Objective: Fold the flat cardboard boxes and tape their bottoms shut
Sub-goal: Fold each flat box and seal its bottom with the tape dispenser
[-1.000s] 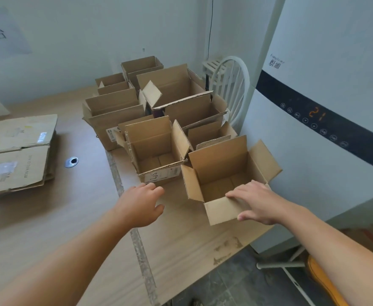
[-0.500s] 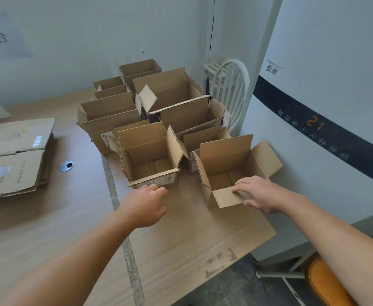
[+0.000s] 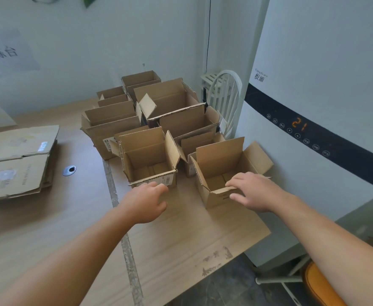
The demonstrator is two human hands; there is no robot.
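Far left, the flat cardboard stack (image 3: 15, 164) lies unfolded on the table (image 3: 48, 228). Centre: the left hand (image 3: 145, 202) hovers just before the middle box (image 3: 148, 157), fingers loosely curled, holding nothing (whether it touches the flap, I cannot tell). Next over, the near box (image 3: 223, 160) stands open-topped by the table's right edge. The right hand (image 3: 253, 191) pinches its front wall, fingers over the rim, thumb outside. The white appliance (image 3: 313, 85) stands just beside.
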